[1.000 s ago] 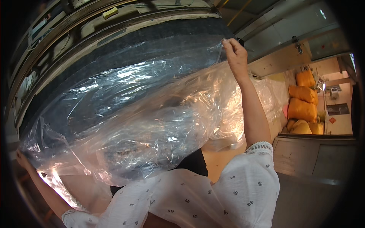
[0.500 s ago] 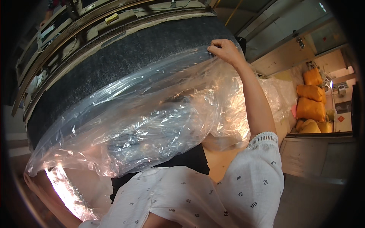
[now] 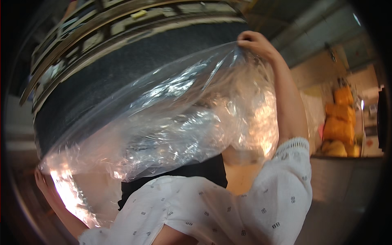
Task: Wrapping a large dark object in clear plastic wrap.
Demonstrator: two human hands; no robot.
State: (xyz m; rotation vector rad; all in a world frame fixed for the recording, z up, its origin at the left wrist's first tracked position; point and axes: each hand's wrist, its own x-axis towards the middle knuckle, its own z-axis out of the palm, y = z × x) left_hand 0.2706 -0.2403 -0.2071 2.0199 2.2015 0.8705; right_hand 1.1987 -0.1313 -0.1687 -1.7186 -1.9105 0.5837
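A large sheet of clear plastic film (image 3: 175, 122) stretches between my hands, wrinkled and full of bright reflections. Up at the right, my right hand (image 3: 258, 44) is closed, pinching the film's far edge, which rises to a peak there. My left hand (image 3: 44, 179) grips the film's other end, low at the far left; its fingertips are partly hidden behind the plastic. Beyond the film's edge lies a long dark grey surface (image 3: 122, 67), partly covered by the sheet.
A frame of rails (image 3: 102, 20) runs along the far side, with a small yellow item (image 3: 139, 14) on it. Several orange bundles (image 3: 339, 122) are stacked at the right. More plastic (image 3: 312, 108) hangs beyond my right arm. A tan surface (image 3: 243, 177) shows below the film.
My right hand has moved up and to the right, drawing the film's edge into a peak. The whole view has shifted, and my left hand appears slightly higher, still at the film's end.
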